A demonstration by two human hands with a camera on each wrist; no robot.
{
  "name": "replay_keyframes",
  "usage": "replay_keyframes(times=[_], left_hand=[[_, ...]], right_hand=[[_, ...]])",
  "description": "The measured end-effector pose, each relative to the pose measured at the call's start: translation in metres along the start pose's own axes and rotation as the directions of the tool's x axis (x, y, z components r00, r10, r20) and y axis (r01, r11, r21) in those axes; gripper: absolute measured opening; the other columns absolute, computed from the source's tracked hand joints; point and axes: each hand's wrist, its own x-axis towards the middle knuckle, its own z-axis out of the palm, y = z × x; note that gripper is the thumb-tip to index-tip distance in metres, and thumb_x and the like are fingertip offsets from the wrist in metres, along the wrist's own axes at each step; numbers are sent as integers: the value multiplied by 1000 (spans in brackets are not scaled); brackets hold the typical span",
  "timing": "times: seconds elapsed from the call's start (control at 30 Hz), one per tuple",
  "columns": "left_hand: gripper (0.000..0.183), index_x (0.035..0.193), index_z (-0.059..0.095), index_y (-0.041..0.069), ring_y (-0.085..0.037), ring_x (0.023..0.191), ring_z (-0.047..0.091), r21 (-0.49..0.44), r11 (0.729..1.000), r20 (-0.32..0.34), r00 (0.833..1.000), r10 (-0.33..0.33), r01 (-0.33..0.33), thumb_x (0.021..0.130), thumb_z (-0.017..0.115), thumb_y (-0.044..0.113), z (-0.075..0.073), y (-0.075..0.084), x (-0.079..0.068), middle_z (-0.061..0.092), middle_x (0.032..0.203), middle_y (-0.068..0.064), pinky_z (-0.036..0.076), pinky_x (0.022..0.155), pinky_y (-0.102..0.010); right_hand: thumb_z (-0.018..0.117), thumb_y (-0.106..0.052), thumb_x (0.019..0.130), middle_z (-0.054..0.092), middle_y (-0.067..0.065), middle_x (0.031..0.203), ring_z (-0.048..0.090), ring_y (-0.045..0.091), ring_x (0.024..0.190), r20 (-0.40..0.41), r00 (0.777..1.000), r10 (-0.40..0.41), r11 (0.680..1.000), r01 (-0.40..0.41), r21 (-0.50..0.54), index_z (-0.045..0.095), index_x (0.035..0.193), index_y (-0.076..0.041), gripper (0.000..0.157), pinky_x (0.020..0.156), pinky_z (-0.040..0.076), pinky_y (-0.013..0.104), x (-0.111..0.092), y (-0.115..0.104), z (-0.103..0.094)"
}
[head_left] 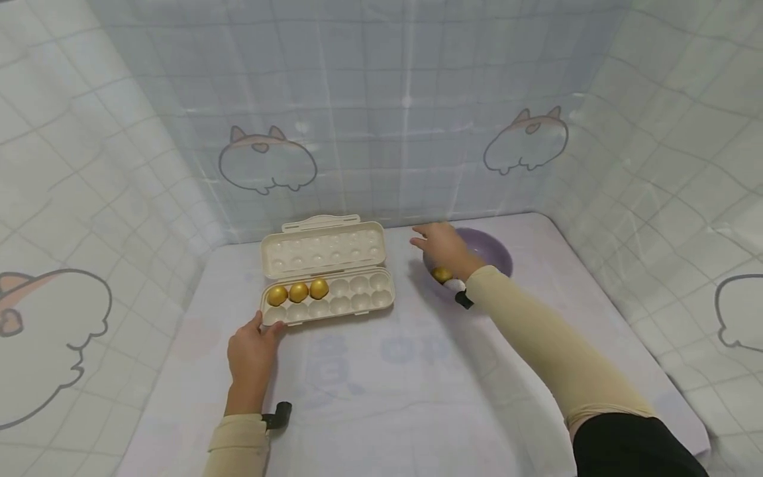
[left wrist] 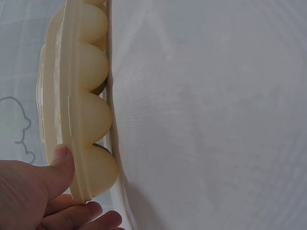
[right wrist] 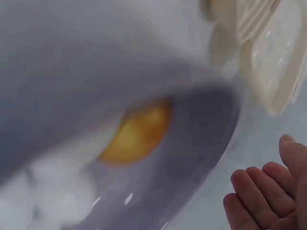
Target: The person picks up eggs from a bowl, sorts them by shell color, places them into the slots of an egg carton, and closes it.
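My left hand [head_left: 252, 351] pinches the near left corner of an open cream egg carton [head_left: 360, 303], the thumb on its front rim and the fingers around the end. Three golden eggs [head_left: 299, 292] fill the left part of the back row. Over the left side of a purple bowl [head_left: 496, 253] is my right hand [head_left: 444, 245], holding nothing, its fingers extended toward the carton. Inside the bowl lie a golden egg [right wrist: 139, 134] and several white eggs [right wrist: 62, 196], blurred in the right wrist view and partly hidden by the forearm in the head view.
The carton's raised lid [head_left: 324, 250] leans back near the rear curtain [head_left: 369, 132]. A pale cloth covers the table [head_left: 381, 397], and patterned curtains stand at the left, right and back.
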Motion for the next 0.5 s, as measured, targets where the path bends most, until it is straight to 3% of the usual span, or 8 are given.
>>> replay_keyframes(times=[0.13, 0.27, 0.4, 0.5], left_hand=[[67, 153, 48, -1, -50, 141, 54, 0, 1000, -2, 1000, 11, -11, 100, 75, 28, 2, -1, 2, 53, 152, -25, 47, 113, -63], [67, 153, 48, -1, -50, 140, 54, 3, 1000, -10, 1000, 19, -19, 100, 75, 29, 0, 0, 2, 54, 151, -26, 48, 113, -63], [68, 153, 47, -2, -51, 139, 53, 3, 1000, -1, 1000, 12, -12, 100, 75, 29, -1, 1, 0, 53, 150, -27, 47, 112, -64], [68, 152, 48, -3, -52, 140, 52, 2, 1000, 0, 1000, 12, -12, 99, 75, 30, -1, 1, -1, 52, 150, -27, 46, 113, -65]], right_hand=[[62, -31, 108, 72, 16, 138, 70, 33, 124, 17, 999, 43, 998, -44, 36, 65, 142, -3, 44, 115, 52, 50, -13, 25, -12], [64, -28, 107, 73, 18, 134, 69, 35, 124, 111, 991, 70, 997, -72, 11, 70, 134, 0, 39, 117, 50, 52, -21, 46, -15], [67, -31, 105, 70, 19, 140, 65, 37, 132, 268, 959, 96, 995, -101, 4, 69, 137, -1, 43, 115, 52, 51, -26, 60, -11], [69, -33, 104, 71, 18, 139, 65, 36, 133, 334, 938, 89, 995, -99, 14, 68, 139, -5, 46, 115, 53, 49, -29, 65, -7]])
